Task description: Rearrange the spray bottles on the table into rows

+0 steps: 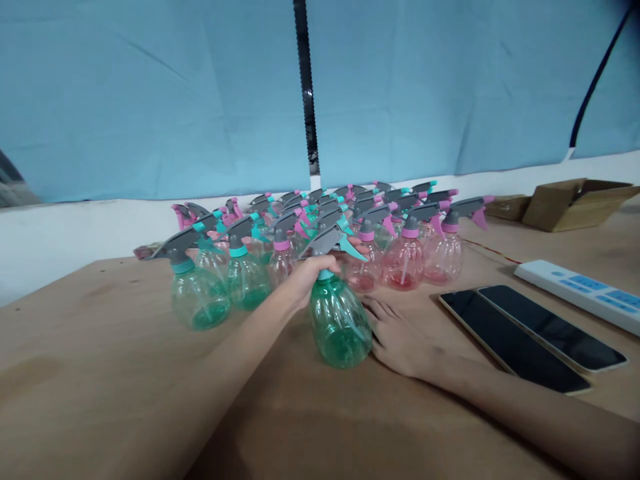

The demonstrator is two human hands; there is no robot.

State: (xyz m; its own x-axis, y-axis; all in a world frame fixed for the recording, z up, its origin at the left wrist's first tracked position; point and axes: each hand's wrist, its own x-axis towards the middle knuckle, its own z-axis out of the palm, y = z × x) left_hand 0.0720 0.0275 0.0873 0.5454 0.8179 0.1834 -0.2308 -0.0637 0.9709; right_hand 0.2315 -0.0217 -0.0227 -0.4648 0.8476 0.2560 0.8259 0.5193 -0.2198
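1. Risk: green spray bottle (pixel 339 323) leans, base toward the right hand (pixel 400 340); a slipping neck grip could topple it.
2. Risk: stray finger pressure on its teal trigger (pixel 353 249) could squirt; a swing could knock the pink-collared bottles (pixel 404 263) behind.
3. Look: ribbed, rounded, translucent; shallow liquid, grey head. Sits ahead of the cluster; table contact unclear.
4. Left hand (pixel 311 275) wraps its neck; right lies palm-down beside it, fingers loosely extended, contact unclear.

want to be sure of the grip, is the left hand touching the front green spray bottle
Touching. The head view shows it: the left hand is wrapped around the neck of the front green spray bottle.
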